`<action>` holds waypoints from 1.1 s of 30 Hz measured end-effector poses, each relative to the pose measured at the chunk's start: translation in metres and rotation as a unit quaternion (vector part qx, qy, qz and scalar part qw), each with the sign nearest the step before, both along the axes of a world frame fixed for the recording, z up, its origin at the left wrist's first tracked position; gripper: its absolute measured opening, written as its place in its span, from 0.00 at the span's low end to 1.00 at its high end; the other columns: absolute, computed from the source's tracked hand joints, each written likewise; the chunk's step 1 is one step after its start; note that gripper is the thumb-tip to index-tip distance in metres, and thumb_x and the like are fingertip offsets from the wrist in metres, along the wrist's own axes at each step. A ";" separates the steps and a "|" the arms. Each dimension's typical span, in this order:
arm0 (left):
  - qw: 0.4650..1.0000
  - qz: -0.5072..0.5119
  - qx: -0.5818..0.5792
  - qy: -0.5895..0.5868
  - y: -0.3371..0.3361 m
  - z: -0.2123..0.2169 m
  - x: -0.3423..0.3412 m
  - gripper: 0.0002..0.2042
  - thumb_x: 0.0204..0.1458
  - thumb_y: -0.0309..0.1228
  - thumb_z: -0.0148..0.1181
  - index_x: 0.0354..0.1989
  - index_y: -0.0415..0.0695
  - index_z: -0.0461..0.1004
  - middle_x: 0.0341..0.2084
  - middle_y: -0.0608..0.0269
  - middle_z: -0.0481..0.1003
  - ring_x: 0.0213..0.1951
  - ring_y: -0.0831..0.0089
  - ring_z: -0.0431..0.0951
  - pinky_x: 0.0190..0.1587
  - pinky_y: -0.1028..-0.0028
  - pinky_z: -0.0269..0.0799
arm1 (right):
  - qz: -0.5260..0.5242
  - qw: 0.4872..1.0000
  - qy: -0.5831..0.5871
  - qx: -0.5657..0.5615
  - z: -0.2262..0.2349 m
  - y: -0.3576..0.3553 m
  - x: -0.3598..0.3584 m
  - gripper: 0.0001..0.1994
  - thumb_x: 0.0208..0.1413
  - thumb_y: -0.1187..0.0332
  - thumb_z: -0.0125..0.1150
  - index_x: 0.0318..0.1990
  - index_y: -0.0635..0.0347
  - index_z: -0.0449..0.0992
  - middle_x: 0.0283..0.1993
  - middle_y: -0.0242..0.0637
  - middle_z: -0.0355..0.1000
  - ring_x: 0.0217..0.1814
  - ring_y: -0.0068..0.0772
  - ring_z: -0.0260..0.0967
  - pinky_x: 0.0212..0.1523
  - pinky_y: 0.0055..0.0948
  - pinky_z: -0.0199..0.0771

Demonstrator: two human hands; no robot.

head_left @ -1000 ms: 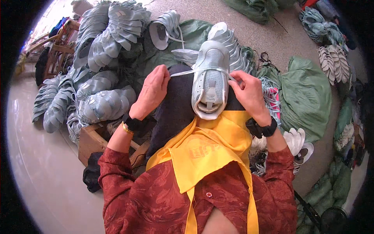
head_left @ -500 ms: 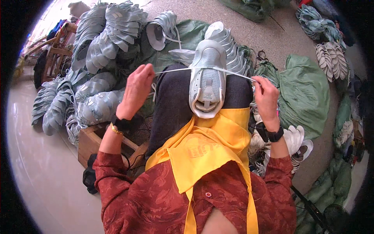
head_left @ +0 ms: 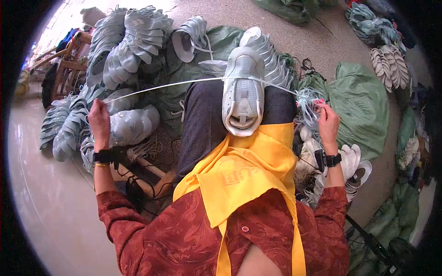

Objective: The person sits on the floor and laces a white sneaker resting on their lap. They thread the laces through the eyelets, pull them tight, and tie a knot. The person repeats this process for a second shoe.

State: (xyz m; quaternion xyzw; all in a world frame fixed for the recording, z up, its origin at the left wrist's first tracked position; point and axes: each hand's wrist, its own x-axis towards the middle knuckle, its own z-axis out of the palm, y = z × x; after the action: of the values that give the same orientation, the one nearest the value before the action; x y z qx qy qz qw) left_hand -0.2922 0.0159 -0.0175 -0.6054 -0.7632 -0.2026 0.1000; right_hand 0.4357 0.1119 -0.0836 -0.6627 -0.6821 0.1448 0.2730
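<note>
A pale grey-white shoe upper (head_left: 242, 89) rests on my lap, toe pointing away from me. A white lace (head_left: 161, 87) runs through it and stretches out taut to both sides. My left hand (head_left: 99, 118) is far out to the left, shut on one end of the lace. My right hand (head_left: 327, 120) is out to the right, shut on the other end, next to a bundle of pale laces (head_left: 307, 105). A yellow cloth (head_left: 244, 170) hangs from my neck over my lap.
Stacks of grey shoe uppers (head_left: 124, 50) lie at the left and behind. Green sacks (head_left: 363, 106) sit to the right, with more uppers (head_left: 389, 60) beyond. A wooden stool (head_left: 152, 177) stands by my left knee. White finished shoes (head_left: 352, 165) lie at my right.
Both hands have moved apart from the shoe, the left far out to the left, the right to the right, drawing the lace long and taut through it.
</note>
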 end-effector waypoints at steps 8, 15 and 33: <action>0.997 0.048 0.017 0.050 -0.017 -0.004 -0.066 0.04 0.61 0.26 0.57 0.37 0.39 0.71 0.30 0.46 0.78 0.35 0.43 0.79 0.37 0.54 0.72 | -0.064 0.994 -0.088 0.017 -0.014 0.011 0.070 0.09 0.64 0.72 0.54 0.46 0.59 0.80 0.36 0.50 0.79 0.34 0.50 0.79 0.38 0.43 0.74; 0.999 0.038 0.015 0.006 -0.015 -0.011 -0.055 0.03 0.61 0.24 0.57 0.37 0.38 0.71 0.29 0.47 0.78 0.35 0.44 0.79 0.39 0.56 0.72 | -0.111 0.985 0.125 0.047 0.056 0.032 0.084 0.13 0.69 0.71 0.50 0.52 0.61 0.80 0.39 0.36 0.81 0.27 0.20 0.75 0.26 0.24 0.75; 0.994 0.100 -0.002 -0.050 -0.028 -0.011 -0.081 0.04 0.63 0.27 0.57 0.39 0.39 0.72 0.26 0.57 0.80 0.27 0.70 0.79 0.34 0.69 0.74 | 0.124 0.963 0.234 -0.051 0.043 0.020 -0.078 0.14 0.60 0.72 0.65 0.53 0.62 0.80 0.45 0.33 0.82 0.37 0.18 0.77 0.38 0.23 0.79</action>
State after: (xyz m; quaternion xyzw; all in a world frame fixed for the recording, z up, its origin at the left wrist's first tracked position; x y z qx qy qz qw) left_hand -0.3737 -0.0122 -0.0285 -0.5154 -0.8244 -0.2199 0.0804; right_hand 0.3580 0.1317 -0.0404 -0.5340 -0.6676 0.3628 0.3708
